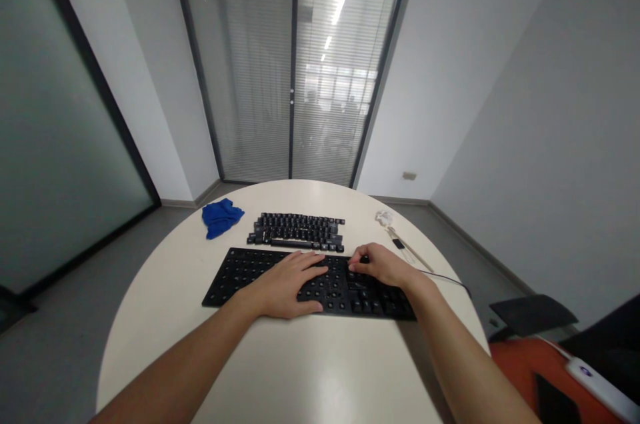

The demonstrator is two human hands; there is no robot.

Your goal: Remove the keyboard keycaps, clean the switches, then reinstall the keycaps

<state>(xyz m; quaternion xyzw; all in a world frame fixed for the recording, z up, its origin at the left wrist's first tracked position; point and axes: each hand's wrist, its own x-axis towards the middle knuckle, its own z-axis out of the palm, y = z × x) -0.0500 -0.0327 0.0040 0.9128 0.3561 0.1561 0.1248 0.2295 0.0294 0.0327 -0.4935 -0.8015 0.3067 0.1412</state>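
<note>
A black keyboard lies across the table before me, its left and middle parts stripped of keycaps. Keycaps still sit at its right end. My left hand rests flat on the middle of the board, fingers spread. Over the upper right part, my right hand is closed in a pinch, fingertips down at the keys. Whatever is between those fingertips is hidden. Just beyond the board, loose black keycaps are laid out in rows, with the long space bar along the near side.
On the round white table, a crumpled blue cloth lies at the far left. At the right are a thin stick-like tool, a small clear crumpled item and the cable. An orange chair holding a white power strip stands at right.
</note>
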